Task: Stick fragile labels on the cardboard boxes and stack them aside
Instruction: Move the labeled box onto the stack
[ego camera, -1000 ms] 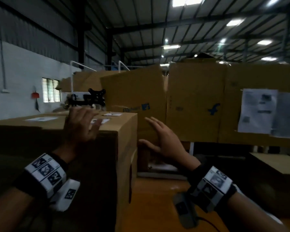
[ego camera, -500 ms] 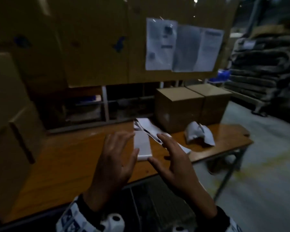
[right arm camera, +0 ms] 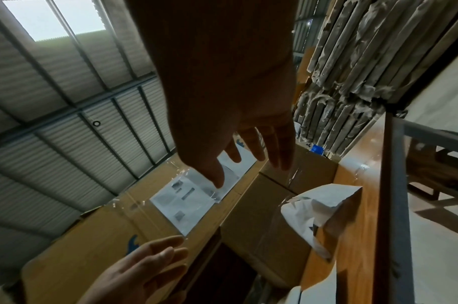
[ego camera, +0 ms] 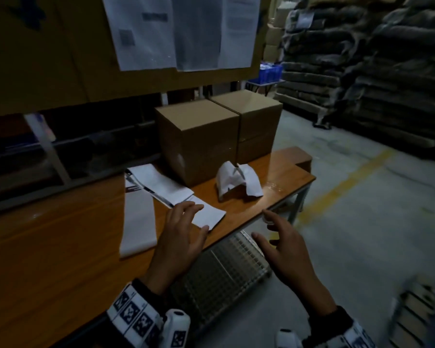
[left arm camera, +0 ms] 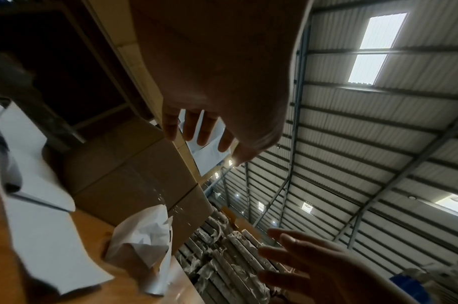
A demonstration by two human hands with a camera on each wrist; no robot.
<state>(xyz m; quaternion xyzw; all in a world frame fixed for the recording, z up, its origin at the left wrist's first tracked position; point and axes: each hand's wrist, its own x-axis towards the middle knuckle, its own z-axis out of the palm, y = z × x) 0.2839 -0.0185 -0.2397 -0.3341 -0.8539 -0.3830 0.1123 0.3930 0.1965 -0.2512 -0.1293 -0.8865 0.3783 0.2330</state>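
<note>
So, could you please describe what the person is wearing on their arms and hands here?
Both hands are bare, with no gloves. The left hand and right hand each have a wide white wristband printed with square black-and-white tracking markers, worn over a dark cuff. A small white camera unit bearing another marker sits under each wrist.

Two hands are in view, the left hand (ego camera: pixel 178 242) and the right hand (ego camera: pixel 284 249), both empty with fingers spread. Two boxes (ego camera: pixel 199 139) stand side by side on one table (ego camera: pixel 60 247). Three flat white sheets (ego camera: pixel 138 222) lie on the table, overlapping near their ends. One crumpled paper (ego camera: pixel 239 180) sits beside the boxes. Three printed pages (ego camera: pixel 146 33) hang on one cardboard panel (ego camera: pixel 48 59) behind.
</note>
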